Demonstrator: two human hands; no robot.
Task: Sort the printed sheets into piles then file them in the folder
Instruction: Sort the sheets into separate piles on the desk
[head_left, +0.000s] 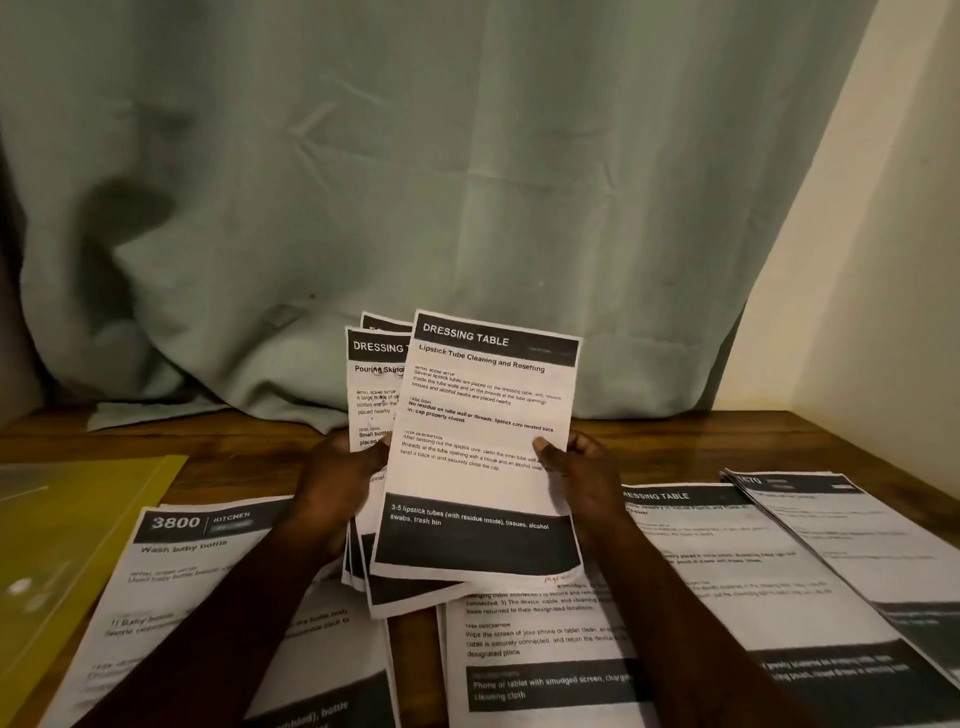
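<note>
Left hand (337, 483), right hand (576, 467) pinch sheets (483, 415) (thumbs in front).

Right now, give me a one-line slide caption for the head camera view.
Left hand and right hand hold a fan of printed sheets above a wooden table, piles below, yellow folder at left.

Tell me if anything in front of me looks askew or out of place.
Nothing looks torn or spilled. The sheets held in the left hand and right hand are fanned unevenly, with the top one tilted. The pile at the far right of the table lies slanted, its edges staggered.
</note>
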